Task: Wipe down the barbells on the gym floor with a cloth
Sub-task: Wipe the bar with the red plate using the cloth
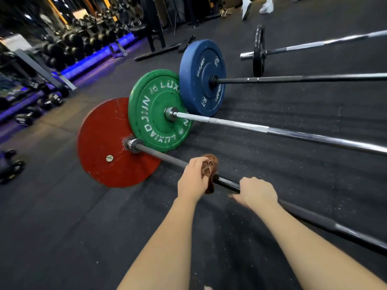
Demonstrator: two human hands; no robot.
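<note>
Four barbells in a row on the gym floor (pixel 62 227), and busy right now on the nearest barbell (pixel 163 156), the dark one with the red plate (pixel 104 141). Grips the brown cloth (pixel 210 166) with the left hand (pixel 194 178), fingers clamped round it, bunching it tight about the shaft a little way in from the red plate. Steadies with the right hand (pixel 258 192) just beside, fingers curled over the same shaft, thumb stuck out toward the floor.

Early going, by the look of it: working near the plate end, with the long run of shaft off to the right seemingly to come. Cannot tell from the shine how much of this bar counts as clean. No hand or cloth on the other three: chrome bar (pixel 272 129) with the green plate (pixel 155 109), black bar (pixel 293 78) with the blue plate (pixel 201 76), and beyond, well apart, a silver bar (pixel 314 43) with a small black plate (pixel 258 51). Probably three full bars left, then.

Underfoot, dark rubber matting, ribbed beneath the bars and speckled with pale flecks near the hands. Over on the left, racks of dumbbells (pixel 73 45) lit by a blue-violet strip (pixel 94 61), more dumbbells loose on the floor below. At the far end, dark rack uprights and a pair of white shoes (pixel 266 6).
</note>
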